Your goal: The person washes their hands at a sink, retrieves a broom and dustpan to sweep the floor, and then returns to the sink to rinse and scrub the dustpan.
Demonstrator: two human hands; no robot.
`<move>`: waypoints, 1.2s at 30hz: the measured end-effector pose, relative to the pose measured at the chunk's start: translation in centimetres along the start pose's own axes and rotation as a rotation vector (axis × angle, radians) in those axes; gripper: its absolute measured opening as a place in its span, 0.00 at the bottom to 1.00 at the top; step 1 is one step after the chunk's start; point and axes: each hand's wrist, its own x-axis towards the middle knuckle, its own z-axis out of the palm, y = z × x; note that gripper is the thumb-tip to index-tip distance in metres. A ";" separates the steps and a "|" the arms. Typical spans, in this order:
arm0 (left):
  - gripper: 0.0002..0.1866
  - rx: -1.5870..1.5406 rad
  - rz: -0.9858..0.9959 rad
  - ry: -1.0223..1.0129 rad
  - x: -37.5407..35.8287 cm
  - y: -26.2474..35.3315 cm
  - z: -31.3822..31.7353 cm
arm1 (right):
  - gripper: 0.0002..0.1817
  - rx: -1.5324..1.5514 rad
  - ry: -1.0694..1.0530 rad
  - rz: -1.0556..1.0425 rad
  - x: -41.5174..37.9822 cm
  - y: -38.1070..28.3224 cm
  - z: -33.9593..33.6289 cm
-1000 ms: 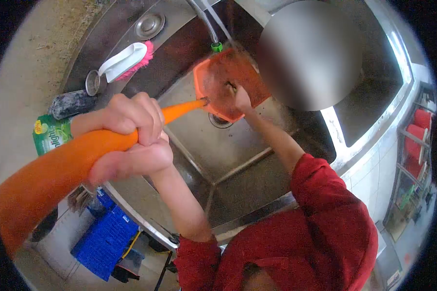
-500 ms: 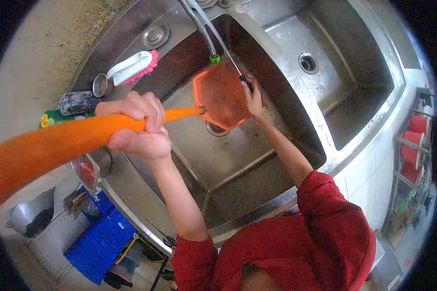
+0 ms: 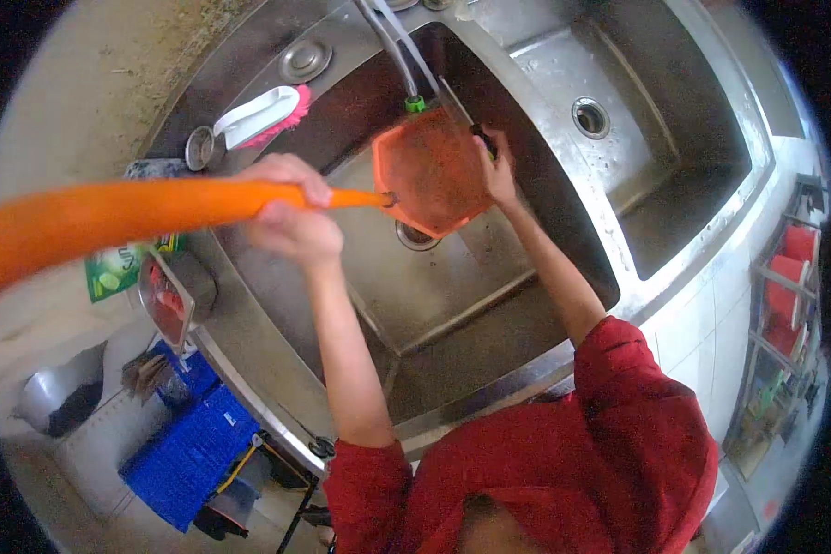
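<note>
My left hand [image 3: 295, 222], blurred by motion, is wrapped around a long orange carrot [image 3: 138, 210] above the left sink basin. The carrot's thick end reaches close to the camera at the left edge, and its narrow dark-tipped end points right. My right hand [image 3: 499, 171] grips a black-handled knife [image 3: 458, 106], its blade slanting up and away, apart from the carrot. Below both hands, a six-sided orange plastic basin [image 3: 434, 175] sits in the sink beside the drain.
A faucet [image 3: 392, 42] with a green tip hangs over the left sink basin [image 3: 471, 277]. On the ledge are a white brush [image 3: 257, 115] with pink bristles and a metal lid [image 3: 305, 61]. A second sink basin [image 3: 637, 111] is at right; a blue crate [image 3: 189, 457] stands lower left.
The carrot has swung so its thick end sits higher and it lies more level. My right hand has moved slightly right, and the knife's blade now shows more of its flat side.
</note>
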 end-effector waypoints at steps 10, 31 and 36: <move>0.22 0.127 -0.043 -0.217 2.4 2.7 4.2 | 0.17 -0.158 -0.041 -0.044 2.1 -6.2 -1.7; 0.25 0.254 0.189 -0.151 1.0 2.4 5.1 | 0.16 -0.409 -0.485 0.154 -3.4 -2.3 -6.1; 0.25 0.054 -0.134 -0.014 0.0 0.6 2.1 | 0.16 -0.604 -0.578 -0.013 -8.4 6.5 -5.7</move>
